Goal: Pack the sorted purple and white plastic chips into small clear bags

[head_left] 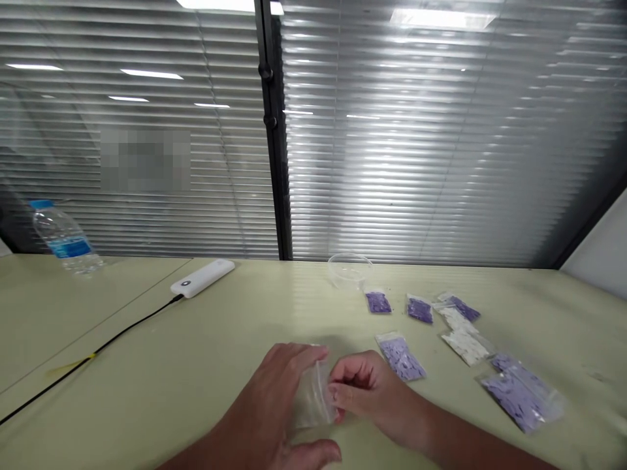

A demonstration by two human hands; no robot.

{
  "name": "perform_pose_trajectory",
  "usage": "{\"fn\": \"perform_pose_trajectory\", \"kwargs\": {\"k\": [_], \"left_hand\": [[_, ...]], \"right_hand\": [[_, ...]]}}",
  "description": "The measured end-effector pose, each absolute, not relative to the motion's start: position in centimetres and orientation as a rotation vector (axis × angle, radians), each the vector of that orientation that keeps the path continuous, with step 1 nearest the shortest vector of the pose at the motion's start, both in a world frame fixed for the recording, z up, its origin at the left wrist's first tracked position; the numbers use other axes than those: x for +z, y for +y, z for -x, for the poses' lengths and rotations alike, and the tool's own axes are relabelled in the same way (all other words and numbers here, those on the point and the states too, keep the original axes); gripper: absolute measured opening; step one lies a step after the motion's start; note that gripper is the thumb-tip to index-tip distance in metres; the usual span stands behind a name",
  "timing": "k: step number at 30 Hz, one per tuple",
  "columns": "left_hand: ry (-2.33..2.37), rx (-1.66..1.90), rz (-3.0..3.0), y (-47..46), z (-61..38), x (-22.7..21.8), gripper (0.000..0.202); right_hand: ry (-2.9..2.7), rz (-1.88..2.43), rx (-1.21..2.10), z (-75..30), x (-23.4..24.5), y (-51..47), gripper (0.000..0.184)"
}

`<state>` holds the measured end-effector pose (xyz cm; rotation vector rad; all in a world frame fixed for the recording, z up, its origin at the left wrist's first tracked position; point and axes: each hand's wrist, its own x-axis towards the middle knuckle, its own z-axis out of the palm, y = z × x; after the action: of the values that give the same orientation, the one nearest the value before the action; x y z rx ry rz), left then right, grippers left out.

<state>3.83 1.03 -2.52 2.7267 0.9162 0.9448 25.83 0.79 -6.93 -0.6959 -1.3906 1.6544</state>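
My left hand (264, 405) and my right hand (365, 391) meet low in the view, both gripping a small transparent plastic bag (312, 399). Its contents, if any, cannot be made out. My right fingers pinch the bag's right edge, while my left fingers and thumb wrap its other side. Just beyond my right hand lies a small bag of purple pieces (401, 358). Farther right are a larger bag of purple pieces (518, 395) and a bag of white pieces (465, 347). Neither hand touches these bags.
Other small purple bags (377, 302) lie near a transparent glass or plastic bowl (349, 271) on the pale green table (147, 365). At the back left are a white power bank (202, 278) with a black cable (98, 352) and a water bottle (63, 236).
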Motion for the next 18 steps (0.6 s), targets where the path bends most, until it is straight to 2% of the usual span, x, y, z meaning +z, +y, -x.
{"fn": "perform_pose_trajectory", "kwargs": {"k": [4,8,11,18], "left_hand": [[1.057,0.888,-2.695,1.40,-4.18,-2.90,0.065],[1.084,0.838,-2.677,1.47,-3.99,-2.86,0.072],[1.070,0.865,-2.735,1.47,-3.88,-2.77,0.066],[0.993,0.924,-2.870,1.50,-4.26,-2.44,0.072]], "right_hand": [[-1.374,0.683,1.623,-25.59,-6.85,0.76,0.025],[-1.396,0.764,1.549,-25.61,-7.07,0.64,0.032],[-1.423,0.794,1.535,-25.76,-7.29,0.62,0.036],[-1.377,0.839,1.528,-25.44,-7.05,0.40,0.032]]}}
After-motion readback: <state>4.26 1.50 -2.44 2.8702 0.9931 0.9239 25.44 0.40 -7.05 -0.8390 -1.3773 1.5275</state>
